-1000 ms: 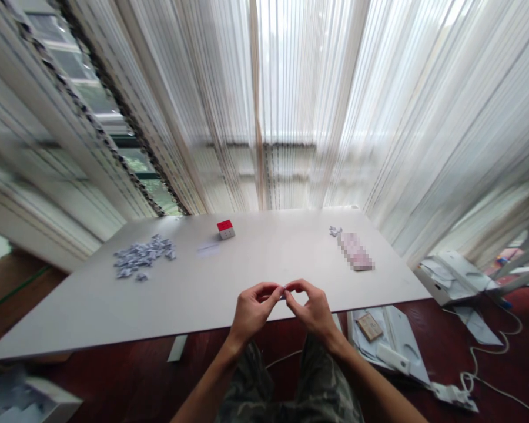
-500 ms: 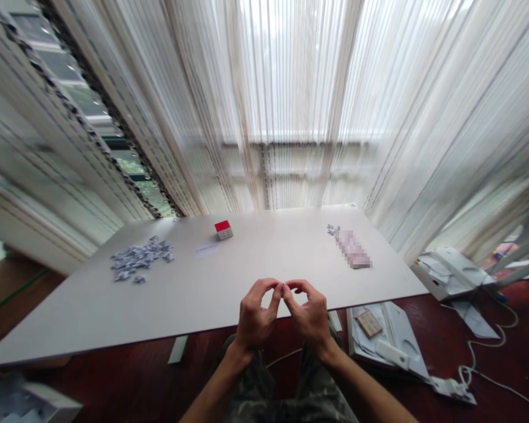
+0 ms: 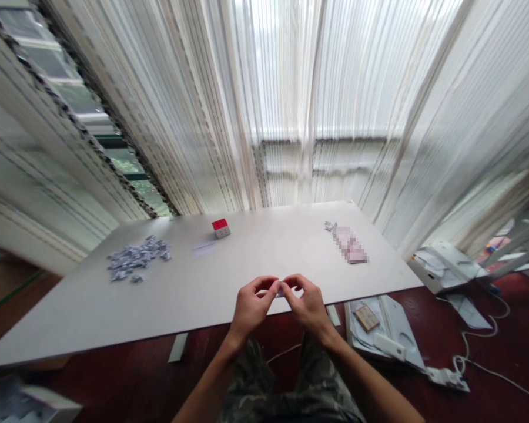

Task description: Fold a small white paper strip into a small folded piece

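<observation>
My left hand (image 3: 251, 305) and my right hand (image 3: 306, 304) meet over the near edge of the white table (image 3: 203, 282). Both are pinched with thumb and forefinger on one small pale piece of paper (image 3: 281, 289) held between them. A heap of small folded grey-white paper pieces (image 3: 134, 258) lies at the table's left. A tiny cluster of similar pieces (image 3: 330, 225) sits at the far right beside a pink blurred flat object (image 3: 350, 245).
A small red-and-white block (image 3: 221, 228) stands near the table's far edge, with a pale slip (image 3: 204, 248) in front of it. White curtains hang behind. On the dark red floor at right lie flat cardboard packaging (image 3: 388, 332), a white box (image 3: 445, 267) and a white cable (image 3: 480, 352).
Both hands stay pinched together on the small paper piece, working it slightly; the view has drifted a little to the right and up. Nothing on the table has moved.
</observation>
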The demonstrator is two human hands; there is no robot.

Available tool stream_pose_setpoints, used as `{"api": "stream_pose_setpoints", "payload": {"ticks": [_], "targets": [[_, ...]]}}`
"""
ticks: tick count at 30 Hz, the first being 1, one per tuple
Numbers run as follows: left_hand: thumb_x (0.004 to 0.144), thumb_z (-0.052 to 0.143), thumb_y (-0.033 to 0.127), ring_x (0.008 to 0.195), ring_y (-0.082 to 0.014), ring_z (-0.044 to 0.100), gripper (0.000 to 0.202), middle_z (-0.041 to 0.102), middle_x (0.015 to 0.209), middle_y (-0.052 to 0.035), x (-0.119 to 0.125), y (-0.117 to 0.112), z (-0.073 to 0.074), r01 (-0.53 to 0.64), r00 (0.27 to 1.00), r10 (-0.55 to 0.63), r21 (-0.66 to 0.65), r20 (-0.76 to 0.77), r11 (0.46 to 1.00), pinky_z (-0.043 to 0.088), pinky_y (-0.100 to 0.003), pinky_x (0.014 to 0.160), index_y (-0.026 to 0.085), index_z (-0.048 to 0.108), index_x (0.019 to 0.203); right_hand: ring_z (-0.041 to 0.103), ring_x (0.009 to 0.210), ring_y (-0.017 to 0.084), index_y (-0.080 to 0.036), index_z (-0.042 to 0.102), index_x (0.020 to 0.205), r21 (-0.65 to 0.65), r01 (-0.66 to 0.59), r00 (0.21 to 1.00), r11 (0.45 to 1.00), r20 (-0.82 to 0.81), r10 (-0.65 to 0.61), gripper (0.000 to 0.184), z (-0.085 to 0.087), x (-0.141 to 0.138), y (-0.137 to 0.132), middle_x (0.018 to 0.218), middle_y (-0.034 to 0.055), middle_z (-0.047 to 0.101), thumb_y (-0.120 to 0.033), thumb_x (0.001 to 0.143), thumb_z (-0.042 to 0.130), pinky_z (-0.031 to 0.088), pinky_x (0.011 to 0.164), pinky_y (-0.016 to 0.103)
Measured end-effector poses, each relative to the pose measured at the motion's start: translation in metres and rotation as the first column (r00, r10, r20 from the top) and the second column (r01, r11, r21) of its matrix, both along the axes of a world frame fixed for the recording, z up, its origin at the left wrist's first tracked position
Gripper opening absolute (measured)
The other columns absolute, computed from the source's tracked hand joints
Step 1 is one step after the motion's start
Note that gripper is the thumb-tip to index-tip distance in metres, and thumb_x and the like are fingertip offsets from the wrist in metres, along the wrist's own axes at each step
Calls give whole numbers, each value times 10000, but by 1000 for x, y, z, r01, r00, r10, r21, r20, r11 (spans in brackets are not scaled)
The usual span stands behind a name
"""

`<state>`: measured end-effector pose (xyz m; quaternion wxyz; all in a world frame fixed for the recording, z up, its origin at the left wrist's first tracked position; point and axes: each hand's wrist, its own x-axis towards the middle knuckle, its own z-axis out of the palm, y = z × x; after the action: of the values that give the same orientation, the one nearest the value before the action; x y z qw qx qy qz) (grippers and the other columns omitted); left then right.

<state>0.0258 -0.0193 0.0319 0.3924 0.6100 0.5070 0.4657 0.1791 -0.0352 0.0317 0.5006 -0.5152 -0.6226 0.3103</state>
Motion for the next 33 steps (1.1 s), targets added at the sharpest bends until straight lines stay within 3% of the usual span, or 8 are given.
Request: {"api": "stream_pose_setpoints", "payload": {"ticks": [4, 12, 17, 21, 25, 30, 33], "targets": [[816, 671, 420, 842, -244, 728, 278, 781, 881, -74, -7, 8, -2, 77, 996, -79, -50, -40, 996, 578, -326, 789, 170, 769, 888, 665, 786, 181, -198, 689, 915, -15, -33, 999, 999, 30, 33, 170, -4, 2, 2, 840, 34, 729, -313, 897, 564, 469, 733, 285], [788, 704, 419, 906, -261, 731, 316, 772, 1004, -86, -8, 2, 0, 89, 996, -91, -80, -23, 993, 583, -351, 830, 185, 766, 991, 682, 789, 192, -198, 697, 909, -69, -3, 999, 998, 39, 6, 184, -8, 2, 4, 842, 47, 739, -345, 876, 592, 477, 704, 292], [774, 724, 410, 891, -260, 733, 334, 780, 956, -92, -13, 8, -7, 63, 995, -53, -114, 86, 991, 587, -361, 833, 156, 760, 988, 687, 894, 206, -190, 691, 1016, -76, -123, 991, 989, -70, 118, 265, -10, 7, 6, 957, 77, 737, -397, 880, 599, 510, 744, 300], [768, 736, 397, 895, -261, 733, 339, 780, 950, -98, -17, 11, -13, 82, 984, -53, -170, 168, 982, 590, -361, 826, 144, 757, 992, 692, 907, 210, -179, 694, 1043, -142, -293, 942, 946, -212, 260, 321, -13, 13, 10, 978, 84, 738, -424, 842, 642, 523, 790, 319], [746, 751, 392, 905, -272, 731, 322, 783, 932, -95, -20, 11, -9, 90, 988, -67, -168, 138, 982, 579, -379, 854, 157, 770, 965, 697, 865, 206, -167, 712, 1029, -245, -379, 900, 892, -322, 294, 380, -13, 18, 18, 932, 81, 745, -485, 855, 596, 526, 702, 291], [735, 749, 404, 904, -269, 732, 339, 782, 941, -97, -21, 9, -2, 68, 996, -59, -141, 66, 988, 578, -365, 845, 165, 769, 975, 696, 730, 192, -146, 752, 909, -323, -425, 901, 846, -237, 363, 380, -8, 21, 24, 792, 72, 751, -493, 827, 620, 500, 635, 261], [742, 741, 410, 886, -262, 733, 352, 781, 949, -97, -21, 9, -1, 101, 994, -95, -145, 48, 984, 580, -351, 821, 168, 764, 997, 692, 695, 188, -154, 764, 846, -312, -433, 901, 846, -168, 400, 331, -5, 22, 25, 741, 57, 748, -453, 823, 625, 495, 628, 255]]}}
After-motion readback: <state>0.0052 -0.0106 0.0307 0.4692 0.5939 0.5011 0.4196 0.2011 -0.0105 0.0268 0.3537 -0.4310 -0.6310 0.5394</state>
